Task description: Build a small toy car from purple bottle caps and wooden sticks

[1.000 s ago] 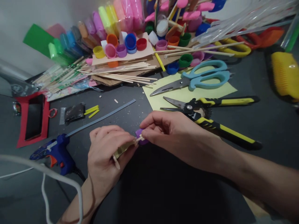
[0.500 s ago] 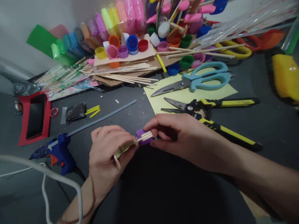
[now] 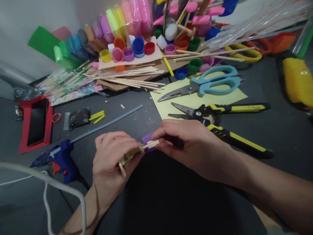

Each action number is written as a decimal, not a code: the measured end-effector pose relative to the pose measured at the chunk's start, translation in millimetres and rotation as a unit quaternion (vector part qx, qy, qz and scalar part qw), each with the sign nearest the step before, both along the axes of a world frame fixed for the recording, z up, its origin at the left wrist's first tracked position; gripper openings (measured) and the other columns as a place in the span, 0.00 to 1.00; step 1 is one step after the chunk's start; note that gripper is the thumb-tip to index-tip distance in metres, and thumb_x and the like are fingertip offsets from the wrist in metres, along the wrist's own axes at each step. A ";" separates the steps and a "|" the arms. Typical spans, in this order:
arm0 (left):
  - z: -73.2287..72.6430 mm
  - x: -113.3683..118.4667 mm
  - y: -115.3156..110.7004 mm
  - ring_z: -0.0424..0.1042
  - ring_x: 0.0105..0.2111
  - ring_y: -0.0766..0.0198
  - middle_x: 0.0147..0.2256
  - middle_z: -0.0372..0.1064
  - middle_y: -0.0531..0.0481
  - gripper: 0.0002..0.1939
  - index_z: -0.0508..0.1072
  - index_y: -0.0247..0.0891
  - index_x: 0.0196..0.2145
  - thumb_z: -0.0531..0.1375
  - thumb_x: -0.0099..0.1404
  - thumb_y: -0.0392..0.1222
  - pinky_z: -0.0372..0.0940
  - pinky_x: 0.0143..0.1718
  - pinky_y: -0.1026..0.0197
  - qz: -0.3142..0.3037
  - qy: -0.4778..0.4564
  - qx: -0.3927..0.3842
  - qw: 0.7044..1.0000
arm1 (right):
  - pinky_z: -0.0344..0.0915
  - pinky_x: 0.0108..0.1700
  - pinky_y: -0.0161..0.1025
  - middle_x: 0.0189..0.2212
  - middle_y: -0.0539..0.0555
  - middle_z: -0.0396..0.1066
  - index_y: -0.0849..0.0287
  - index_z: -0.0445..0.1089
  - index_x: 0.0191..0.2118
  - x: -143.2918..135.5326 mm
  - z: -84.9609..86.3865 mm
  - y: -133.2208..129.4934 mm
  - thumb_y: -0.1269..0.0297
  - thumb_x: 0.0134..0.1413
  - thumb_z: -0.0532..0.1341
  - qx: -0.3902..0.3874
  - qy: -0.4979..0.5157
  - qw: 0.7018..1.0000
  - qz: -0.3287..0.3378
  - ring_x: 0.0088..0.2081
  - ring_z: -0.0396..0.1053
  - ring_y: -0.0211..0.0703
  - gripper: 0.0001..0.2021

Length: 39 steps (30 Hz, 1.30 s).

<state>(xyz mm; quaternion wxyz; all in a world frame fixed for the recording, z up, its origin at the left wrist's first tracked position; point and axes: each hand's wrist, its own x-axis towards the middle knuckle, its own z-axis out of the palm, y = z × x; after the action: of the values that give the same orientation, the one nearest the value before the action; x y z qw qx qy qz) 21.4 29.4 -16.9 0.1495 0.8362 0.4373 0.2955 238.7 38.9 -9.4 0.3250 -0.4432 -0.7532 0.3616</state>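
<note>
My left hand is closed around a small craft piece with a yellowish-green panel and pale wooden bits at its edges. Short wooden sticks project from the right end of that piece, beside a small purple part. My right hand pinches the outer ends of these sticks between thumb and fingertips. How the sticks join the piece is hidden by the left fingers. Just beyond my right hand lie black-and-yellow shears, blades apart.
Blue-handled scissors lie on yellow paper. At the left are a blue glue gun, a white cable and a red frame. Wooden skewers, colourful caps and clay packs crowd the back.
My right thumb and fingers have closed onto the stick ends, where they were slightly apart before. The left hand keeps its hold almost unmoved.
</note>
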 end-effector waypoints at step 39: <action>-5.2 -46.5 -1.2 0.72 0.42 0.55 0.40 0.74 0.49 0.27 0.62 0.45 0.58 0.64 0.63 0.42 0.62 0.44 0.53 -0.017 0.100 -0.125 0.987 | 0.55 0.30 0.32 0.26 0.46 0.68 0.62 0.77 0.36 -1.8 -1.9 -0.3 0.79 0.54 0.62 0.014 0.002 1.000 -0.001 0.26 0.61 0.33 0.08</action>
<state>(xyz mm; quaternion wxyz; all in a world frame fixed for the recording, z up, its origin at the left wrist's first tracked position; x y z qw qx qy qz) -25.1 28.2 -22.1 0.2135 0.8433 0.4697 0.1505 237.0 38.6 -11.2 0.3326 -0.4387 -0.7572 0.3516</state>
